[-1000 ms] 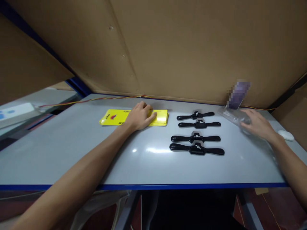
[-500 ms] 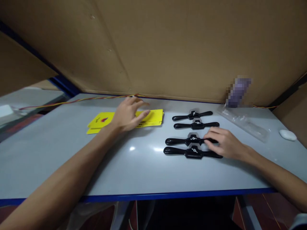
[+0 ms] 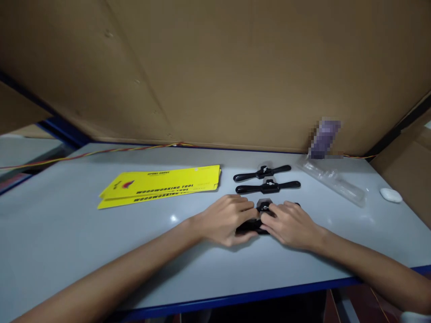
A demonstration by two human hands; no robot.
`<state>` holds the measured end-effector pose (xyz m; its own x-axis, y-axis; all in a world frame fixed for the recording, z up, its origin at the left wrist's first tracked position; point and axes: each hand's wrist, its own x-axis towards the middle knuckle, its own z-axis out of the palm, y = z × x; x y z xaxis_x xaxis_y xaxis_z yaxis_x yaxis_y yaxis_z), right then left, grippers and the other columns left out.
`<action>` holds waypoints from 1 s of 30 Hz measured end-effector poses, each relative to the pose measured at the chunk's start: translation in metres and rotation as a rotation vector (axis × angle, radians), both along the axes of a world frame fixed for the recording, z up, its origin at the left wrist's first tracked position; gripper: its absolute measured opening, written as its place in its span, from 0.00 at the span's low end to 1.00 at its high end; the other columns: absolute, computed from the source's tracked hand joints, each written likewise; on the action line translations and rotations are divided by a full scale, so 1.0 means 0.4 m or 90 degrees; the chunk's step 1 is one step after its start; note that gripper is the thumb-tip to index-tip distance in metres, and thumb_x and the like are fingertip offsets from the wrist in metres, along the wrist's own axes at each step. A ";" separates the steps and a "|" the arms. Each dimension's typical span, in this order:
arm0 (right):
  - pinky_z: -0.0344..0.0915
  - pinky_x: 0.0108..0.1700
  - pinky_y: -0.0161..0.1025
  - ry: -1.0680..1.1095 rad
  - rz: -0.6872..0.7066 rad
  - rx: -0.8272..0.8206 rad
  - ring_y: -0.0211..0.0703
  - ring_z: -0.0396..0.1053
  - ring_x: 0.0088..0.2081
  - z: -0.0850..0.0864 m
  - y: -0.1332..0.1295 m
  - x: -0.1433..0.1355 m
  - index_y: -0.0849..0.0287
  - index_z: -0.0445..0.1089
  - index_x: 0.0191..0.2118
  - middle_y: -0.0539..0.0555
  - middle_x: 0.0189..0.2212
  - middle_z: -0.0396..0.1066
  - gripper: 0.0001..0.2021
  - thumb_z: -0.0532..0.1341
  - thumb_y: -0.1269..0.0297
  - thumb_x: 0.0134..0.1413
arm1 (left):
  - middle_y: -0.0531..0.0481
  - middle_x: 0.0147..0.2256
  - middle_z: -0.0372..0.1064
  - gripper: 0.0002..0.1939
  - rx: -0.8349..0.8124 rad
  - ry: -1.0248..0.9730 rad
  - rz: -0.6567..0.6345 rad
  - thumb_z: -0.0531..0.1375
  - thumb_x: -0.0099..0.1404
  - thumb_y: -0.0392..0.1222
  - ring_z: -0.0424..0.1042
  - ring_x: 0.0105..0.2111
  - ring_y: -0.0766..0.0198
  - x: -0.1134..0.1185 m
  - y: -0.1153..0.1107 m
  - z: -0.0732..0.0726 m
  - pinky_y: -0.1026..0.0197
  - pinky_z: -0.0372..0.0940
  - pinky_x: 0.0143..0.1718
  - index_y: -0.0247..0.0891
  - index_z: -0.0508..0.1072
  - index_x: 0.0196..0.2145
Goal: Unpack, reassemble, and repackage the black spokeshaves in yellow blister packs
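- A grey worktop [image 3: 84, 251] with a blue front edge stands against tall brown cardboard sheets [image 3: 215, 72]; a twisted red-and-yellow wire [image 3: 101, 151] runs along its back edge.
- Both hands meet near the middle of the worktop, over two black spokeshaves lying side by side.
- The left hand [image 3: 226, 219] is curled over the left handles, fingers bent down onto the near spokeshave [image 3: 249, 227], closed on it.
- The right hand [image 3: 290, 223] covers the right handles, fingers curved on the same tool; the spokeshave just behind [image 3: 264, 205] shows only its middle between the two hands.
- Two more spokeshaves [image 3: 262, 172] [image 3: 268, 186] lie parallel just behind, untouched, towards the back edge.
- A stack of yellow cards [image 3: 161, 185] printed "WOODWORKING TOOL" lies left of them, fanned slightly.
- Clear plastic packaging [image 3: 332, 180] lies near the back right, with a small white object [image 3: 390, 194] by the right edge.
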<state>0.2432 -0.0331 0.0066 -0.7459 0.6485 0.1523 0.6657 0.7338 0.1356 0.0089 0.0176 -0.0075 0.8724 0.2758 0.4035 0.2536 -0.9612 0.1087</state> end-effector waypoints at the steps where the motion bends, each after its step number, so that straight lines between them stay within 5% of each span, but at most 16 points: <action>1: 0.56 0.32 0.43 -0.017 -0.008 -0.011 0.45 0.71 0.29 0.004 -0.003 -0.001 0.55 0.72 0.45 0.55 0.36 0.76 0.13 0.52 0.57 0.74 | 0.49 0.28 0.72 0.15 -0.010 -0.001 0.004 0.58 0.71 0.54 0.69 0.25 0.60 -0.007 0.005 -0.001 0.56 0.63 0.27 0.39 0.73 0.36; 7: 0.56 0.31 0.42 -0.104 -0.014 -0.107 0.45 0.72 0.32 0.039 -0.012 -0.002 0.58 0.68 0.52 0.59 0.44 0.74 0.12 0.52 0.66 0.71 | 0.49 0.29 0.70 0.27 -0.075 0.010 0.014 0.53 0.75 0.65 0.70 0.28 0.61 -0.017 0.026 -0.003 0.58 0.61 0.30 0.38 0.74 0.33; 12: 0.47 0.27 0.40 -0.089 -0.013 -0.149 0.39 0.64 0.28 0.039 0.032 0.027 0.58 0.67 0.53 0.60 0.45 0.71 0.14 0.49 0.73 0.68 | 0.48 0.31 0.71 0.29 -0.061 0.014 0.048 0.51 0.76 0.64 0.70 0.29 0.62 -0.004 0.042 -0.015 0.59 0.60 0.29 0.37 0.77 0.36; 19: 0.47 0.30 0.39 0.023 -0.094 -0.177 0.37 0.57 0.27 0.020 0.085 0.054 0.55 0.70 0.47 0.53 0.37 0.67 0.15 0.49 0.77 0.67 | 0.45 0.36 0.73 0.25 -0.053 0.024 0.157 0.52 0.77 0.59 0.73 0.36 0.58 0.005 0.075 -0.025 0.58 0.66 0.37 0.36 0.78 0.40; 26: 0.65 0.39 0.41 0.210 -0.060 -0.146 0.42 0.68 0.36 -0.019 0.067 0.066 0.54 0.72 0.57 0.57 0.44 0.67 0.15 0.53 0.63 0.73 | 0.45 0.37 0.71 0.17 -0.042 0.043 0.172 0.55 0.78 0.50 0.72 0.37 0.57 0.000 0.046 -0.018 0.56 0.68 0.40 0.34 0.76 0.42; 30: 0.70 0.43 0.44 0.322 -0.022 -0.185 0.40 0.69 0.37 -0.042 0.074 0.074 0.53 0.75 0.56 0.59 0.51 0.65 0.15 0.54 0.66 0.72 | 0.45 0.39 0.70 0.14 -0.055 0.060 0.207 0.56 0.77 0.48 0.71 0.34 0.60 -0.005 0.029 -0.019 0.58 0.67 0.34 0.35 0.75 0.44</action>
<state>0.2727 -0.0035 -0.0101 -0.6045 0.7392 0.2971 0.6189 0.6705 -0.4091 0.0070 0.0294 -0.0151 0.7655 0.5754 0.2879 0.5582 -0.8165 0.1476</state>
